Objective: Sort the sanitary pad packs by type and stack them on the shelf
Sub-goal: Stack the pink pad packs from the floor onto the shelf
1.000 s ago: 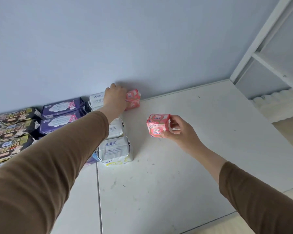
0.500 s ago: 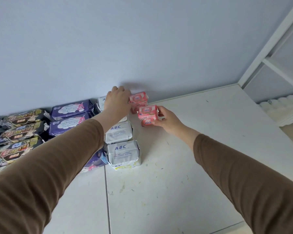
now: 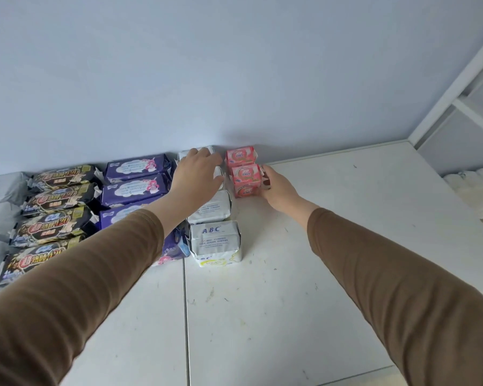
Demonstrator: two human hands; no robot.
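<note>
Pink pack (image 3: 246, 180), small and boxy, sits on the white shelf surface (image 3: 332, 246) just near of a second pink pack (image 3: 239, 156) that stands against the far wall (image 3: 234, 65); the two touch, forming a short column.

Head view, only view available.

Right hand (image 3: 276, 188): fingers curled against the right side of the near pink pack, thumb side hidden behind it. Grip reads as closed around the pack; pack bottom appears to rest on the shelf surface.

Left hand (image 3: 198, 174): fingers spread and relaxed, laid over the far white packs (image 3: 212, 207) of the ABC column, holding nothing. Both arms in brown sleeves (image 3: 81, 274).

Columns, left to right, each running from near to far:
- grey packs (image 3: 0, 188) at the left edge, partly cut off
- black packs (image 3: 53, 207) with gold and red print, four showing
- purple packs (image 3: 137, 176), the near ones partly hidden by the left sleeve
- white packs, the nearest one (image 3: 215, 238) marked ABC and resting on another pack
- pink packs, just right of the white column

A seam (image 3: 186, 316) runs near to far through the shelf surface. White frame uprights (image 3: 457, 79) stand at far right.
</note>
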